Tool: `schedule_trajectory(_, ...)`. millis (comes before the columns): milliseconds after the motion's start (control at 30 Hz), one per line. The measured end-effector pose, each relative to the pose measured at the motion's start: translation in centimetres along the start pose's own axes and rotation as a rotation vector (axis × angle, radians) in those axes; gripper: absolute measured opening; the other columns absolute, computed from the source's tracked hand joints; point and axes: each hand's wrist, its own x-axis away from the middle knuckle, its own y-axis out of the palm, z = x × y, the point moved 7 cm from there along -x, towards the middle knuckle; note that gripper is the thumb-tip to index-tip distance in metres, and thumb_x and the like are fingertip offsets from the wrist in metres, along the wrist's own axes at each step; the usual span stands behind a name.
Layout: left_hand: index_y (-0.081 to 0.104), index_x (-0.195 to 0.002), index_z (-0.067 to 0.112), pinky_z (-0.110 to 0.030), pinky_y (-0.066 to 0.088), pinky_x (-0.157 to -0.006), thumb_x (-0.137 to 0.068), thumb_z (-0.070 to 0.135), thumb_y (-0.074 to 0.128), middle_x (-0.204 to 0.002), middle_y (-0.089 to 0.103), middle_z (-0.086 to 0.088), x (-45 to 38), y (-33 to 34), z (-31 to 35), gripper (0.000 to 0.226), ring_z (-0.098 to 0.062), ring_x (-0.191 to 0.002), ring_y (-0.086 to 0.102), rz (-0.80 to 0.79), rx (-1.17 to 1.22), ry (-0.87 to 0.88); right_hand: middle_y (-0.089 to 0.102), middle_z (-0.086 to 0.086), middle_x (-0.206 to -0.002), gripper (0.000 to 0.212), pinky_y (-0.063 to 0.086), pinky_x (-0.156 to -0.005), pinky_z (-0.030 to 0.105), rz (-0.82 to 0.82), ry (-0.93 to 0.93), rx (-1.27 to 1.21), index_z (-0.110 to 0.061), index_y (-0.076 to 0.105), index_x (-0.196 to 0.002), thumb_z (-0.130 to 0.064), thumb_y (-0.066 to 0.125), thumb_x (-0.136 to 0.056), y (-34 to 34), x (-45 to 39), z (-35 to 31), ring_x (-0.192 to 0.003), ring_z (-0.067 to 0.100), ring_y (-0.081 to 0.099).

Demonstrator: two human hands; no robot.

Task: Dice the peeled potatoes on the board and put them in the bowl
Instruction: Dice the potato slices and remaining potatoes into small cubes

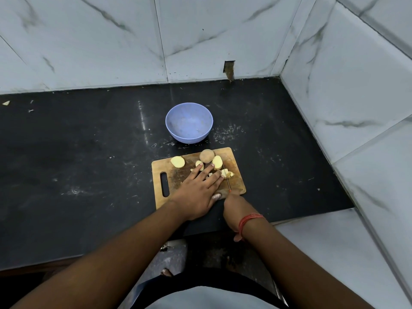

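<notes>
A wooden cutting board [176, 179] lies on the black counter. A whole round potato [206, 155] sits at its far edge, with a cut half [177, 161] to the left and another half [217, 162] to the right. My left hand [200, 186] lies flat with straight fingers pressing small potato pieces [227, 173]. My right hand [234, 208] grips a thin knife [226, 178] whose blade stands in those pieces. The blue bowl [189, 122] beyond the board holds nothing.
The black counter [78, 163] meets marble-tiled walls at the back and on the right. A small scrap [6, 103] lies at the far left. The counter's front edge runs just below my wrists.
</notes>
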Motion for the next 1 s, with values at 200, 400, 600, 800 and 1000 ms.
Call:
schedule_trajectory(200, 0.027, -0.159, 0.015, -0.051, 0.005, -0.126, -0.106, 0.05, 0.016, -0.164, 0.029, -0.003, 0.1, -0.1, -0.1, 0.065, -0.029, -0.155, 0.01, 0.004, -0.019, -0.006, 0.056, 0.017, -0.124, 0.042, 0.047, -0.087, 0.036, -0.031, -0.018, -0.005, -0.003, 0.03, -0.139, -0.011, 0.041, -0.099, 1.5, 2.2, 1.6, -0.111, 0.033, 0.058)
schedule_trajectory(400, 0.039, -0.154, 0.013, -0.051, 0.009, -0.126, -0.106, 0.05, 0.022, -0.16, 0.038, -0.005, 0.1, -0.3, 0.1, 0.063, -0.028, -0.154, 0.017, 0.055, 0.008, -0.011, 0.061, 0.015, -0.107, 0.023, 0.047, -0.074, 0.034, -0.069, -0.061, -0.233, -0.008, 0.044, -0.12, -0.02, 0.036, -0.102, 1.2, 3.1, 3.3, -0.092, 0.028, 0.062)
schedule_trajectory(600, 0.038, -0.154, 0.011, -0.047, 0.002, -0.125, -0.106, 0.05, 0.026, -0.162, 0.031, -0.01, 1.0, -0.8, 0.2, 0.064, -0.027, -0.155, 0.012, 0.089, 0.053, -0.067, 0.034, 0.002, -0.053, 0.011, 0.041, -0.035, 0.026, -0.231, -0.08, -1.158, -0.01, 0.044, -0.098, -0.019, 0.039, -0.102, 0.2, 3.6, 2.1, -0.032, 0.015, 0.028)
schedule_trajectory(800, 0.038, -0.154, 0.011, -0.051, 0.014, -0.125, -0.104, 0.051, 0.03, -0.164, 0.028, -0.012, -0.7, -1.5, 3.2, 0.064, -0.029, -0.154, 0.015, 0.107, 0.043, 0.102, 0.032, 0.001, -0.05, 0.015, 0.034, -0.035, 0.021, -0.036, -0.194, -1.44, -0.011, 0.046, -0.091, -0.015, 0.039, -0.104, -3.5, 2.4, 2.2, -0.03, 0.013, 0.025)
schedule_trajectory(1000, 0.019, -0.159, 0.01, -0.047, -0.003, -0.126, -0.099, 0.057, 0.002, -0.168, 0.01, -0.012, -2.9, -0.3, 3.6, 0.078, -0.027, -0.156, 0.004, -0.046, -0.077, 0.067, 0.033, 0.003, -0.051, 0.014, 0.038, -0.037, 0.025, -0.03, -0.251, -1.365, -0.008, 0.048, -0.094, -0.015, 0.04, -0.104, -4.6, 1.2, 2.2, -0.032, 0.015, 0.027)
